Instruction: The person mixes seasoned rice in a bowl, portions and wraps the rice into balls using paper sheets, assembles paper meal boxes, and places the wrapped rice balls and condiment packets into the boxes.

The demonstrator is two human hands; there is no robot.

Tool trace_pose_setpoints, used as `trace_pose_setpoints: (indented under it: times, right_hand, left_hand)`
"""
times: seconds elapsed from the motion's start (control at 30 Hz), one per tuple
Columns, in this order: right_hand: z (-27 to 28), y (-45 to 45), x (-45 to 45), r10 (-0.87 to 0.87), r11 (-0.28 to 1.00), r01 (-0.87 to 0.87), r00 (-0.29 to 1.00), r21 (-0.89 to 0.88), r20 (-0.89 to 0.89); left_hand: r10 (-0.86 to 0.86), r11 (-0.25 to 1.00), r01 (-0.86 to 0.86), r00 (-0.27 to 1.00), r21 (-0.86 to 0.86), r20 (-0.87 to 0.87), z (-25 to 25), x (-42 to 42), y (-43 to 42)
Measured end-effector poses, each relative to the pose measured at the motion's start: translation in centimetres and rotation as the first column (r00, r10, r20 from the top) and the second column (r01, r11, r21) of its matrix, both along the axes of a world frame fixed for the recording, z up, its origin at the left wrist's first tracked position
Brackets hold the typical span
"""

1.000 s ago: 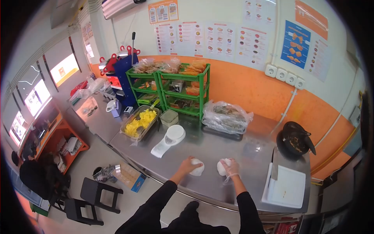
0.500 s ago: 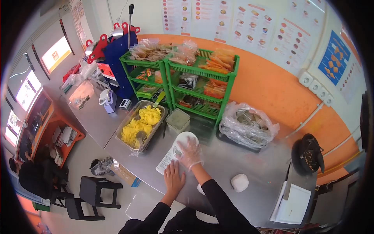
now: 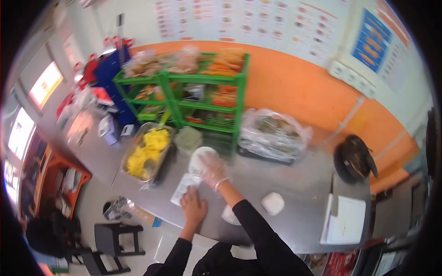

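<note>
The right hand has left the white ball right of centre for the white scale; the left hand has moved, apparently, to the scale's lower end.

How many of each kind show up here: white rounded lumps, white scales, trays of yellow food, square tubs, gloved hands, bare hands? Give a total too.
White rounded lumps: 2 (one partly behind the right sleeve)
White scale: 1
Tray of yellow food: 1
Square tub: 1
Gloved right hand: 1
Bare left hand: 1
Total: 7
</note>
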State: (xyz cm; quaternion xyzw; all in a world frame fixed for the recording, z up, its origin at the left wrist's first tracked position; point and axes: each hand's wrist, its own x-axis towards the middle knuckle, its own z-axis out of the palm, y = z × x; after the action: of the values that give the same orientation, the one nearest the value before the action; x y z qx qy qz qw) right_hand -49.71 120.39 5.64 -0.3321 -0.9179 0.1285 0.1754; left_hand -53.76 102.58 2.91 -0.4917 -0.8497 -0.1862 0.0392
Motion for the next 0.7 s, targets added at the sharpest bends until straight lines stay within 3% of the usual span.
trace_pose_setpoints:
  times: [0.03,0.1,0.13,0.17,0.2,0.27,0.33,0.4,0.47,0.5,0.57,0.6,0.63,0.7]
  right_hand:
    - [0.9,-1.3,1.9,0.046,0.998,-0.038,0.982,0.045,-0.181]
    - [3.0,-5.1,8.1,0.095,0.945,-0.225,0.885,-0.239,-0.457]
    - [5.9,-7.6,12.4,0.017,0.848,-0.257,0.888,-0.464,-0.46]
    - [6.0,-10.0,16.6,-0.099,0.575,-0.439,0.801,-0.691,-0.591]
    - [7.9,-11.8,22.2,-0.024,0.541,-0.475,0.816,-0.694,-0.577]
    - [6.6,-16.0,32.8,0.085,0.285,-0.587,0.803,-0.757,-0.591]
    - [2.6,-21.6,42.7,-0.006,-0.121,-0.533,0.844,-0.838,-0.536]
    - [-0.2,-29.5,52.3,-0.268,-0.212,-0.451,0.88,-0.867,-0.392]
    - [-6.3,-36.9,60.5,-0.517,-0.264,-0.319,0.844,-0.91,-0.146]
    - [-9.8,-40.8,64.3,-0.662,-0.205,-0.28,0.745,-0.938,-0.078]
    - [-16.8,-48.5,70.3,-0.909,0.045,-0.016,0.414,-0.999,-0.048]
    - [-19.8,-51.7,72.7,-0.97,0.105,0.084,0.227,-0.991,-0.084]
    - [-22.0,-53.6,74.8,-0.989,0.145,0.072,0.001,-0.987,-0.145]
    - [-26.7,-56.1,78.8,-0.872,0.224,0.072,-0.43,-0.972,-0.233]
  left_hand:
    - [-0.032,0.999,0.032,0.999,0.01,0.01,-0.7,0.1,-0.2]
    - [-0.024,0.983,0.051,0.988,0.175,-0.152,-2.0,0.1,-1.7]
    - [-0.029,0.959,0.035,0.999,0.282,-0.026,1.7,1.7,-1.7]
    - [-0.09,0.922,0.077,0.996,0.379,0.016,4.7,3.4,-1.8]
    - [-0.189,0.876,0.146,0.981,0.46,0.048,7.7,6.2,-2.0]
    - [-0.435,0.779,0.269,0.882,0.566,0.179,12.2,12.3,-2.8]
    - [-0.716,0.671,0.474,0.614,0.57,0.332,14.3,19.6,-4.0]
    - [-0.863,0.467,0.708,0.235,0.53,0.446,15.1,27.7,-5.9]
    - [-0.86,0.15,0.912,-0.07,0.382,0.506,16.3,38.3,-8.8]
    - [-0.706,0.036,0.957,-0.179,0.286,0.685,14.1,42.8,-10.1]
    - [-0.391,-0.335,0.938,-0.224,0.089,0.893,7.3,50.0,-11.9]
    - [-0.332,-0.512,0.857,-0.268,0.066,0.904,3.2,53.1,-12.5]
    - [-0.264,-0.667,0.744,-0.287,0.041,0.921,-1.7,56.7,-12.5]
    - [-0.149,-0.448,0.893,-0.128,0.049,0.981,-9.9,64.6,-12.7]
